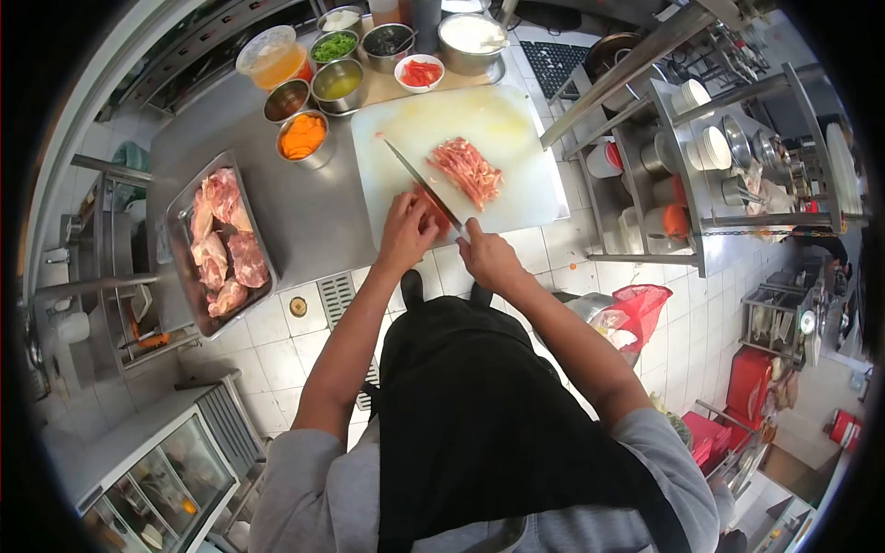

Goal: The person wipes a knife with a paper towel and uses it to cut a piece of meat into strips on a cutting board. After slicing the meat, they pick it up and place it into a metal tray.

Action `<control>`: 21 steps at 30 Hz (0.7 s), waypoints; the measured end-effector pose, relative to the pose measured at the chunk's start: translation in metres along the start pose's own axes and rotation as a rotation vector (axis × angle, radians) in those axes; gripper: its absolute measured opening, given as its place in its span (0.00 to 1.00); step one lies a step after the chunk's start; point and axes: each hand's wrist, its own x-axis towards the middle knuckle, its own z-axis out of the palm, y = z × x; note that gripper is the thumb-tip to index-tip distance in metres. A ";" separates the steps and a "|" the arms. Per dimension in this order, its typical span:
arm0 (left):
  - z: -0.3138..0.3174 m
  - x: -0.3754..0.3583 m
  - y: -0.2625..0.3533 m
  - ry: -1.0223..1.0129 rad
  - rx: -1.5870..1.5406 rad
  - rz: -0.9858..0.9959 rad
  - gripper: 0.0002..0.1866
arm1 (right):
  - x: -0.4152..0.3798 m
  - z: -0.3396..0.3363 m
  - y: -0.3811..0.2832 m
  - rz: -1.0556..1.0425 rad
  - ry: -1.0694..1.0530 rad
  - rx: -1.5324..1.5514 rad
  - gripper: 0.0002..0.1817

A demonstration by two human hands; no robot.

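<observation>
My right hand [491, 258] is closed round the handle of a long kitchen knife [426, 186]. The blade points up and to the left across the white cutting board [502, 115]. Curled fingers of my left hand [408, 229] press on a red piece of meat [433, 219] at the board's near edge, close beside the blade. Part of that piece is hidden by the hand and the knife. Just right of the blade lies a pile of sliced meat strips [467, 172]. A tiny scrap of meat rests near the knife tip.
Left on the steel table [324, 217] stands a metal tray [263, 300] of large raw meat pieces. Behind the board are bowls: orange slices [302, 135], chopped greens [334, 46], red strips [420, 73], and white contents [472, 33]. A steel shelf rack [710, 217] stands at right.
</observation>
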 end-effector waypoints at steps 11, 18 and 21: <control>0.009 -0.001 -0.002 0.081 0.023 0.030 0.14 | -0.093 -0.022 0.016 0.205 -0.211 -0.095 0.22; 0.012 -0.003 -0.007 0.053 0.016 -0.014 0.15 | 0.004 0.018 0.013 0.044 -0.056 -0.014 0.20; 0.016 -0.003 -0.004 0.086 0.046 -0.021 0.15 | 0.021 0.009 0.029 -0.021 -0.101 0.117 0.20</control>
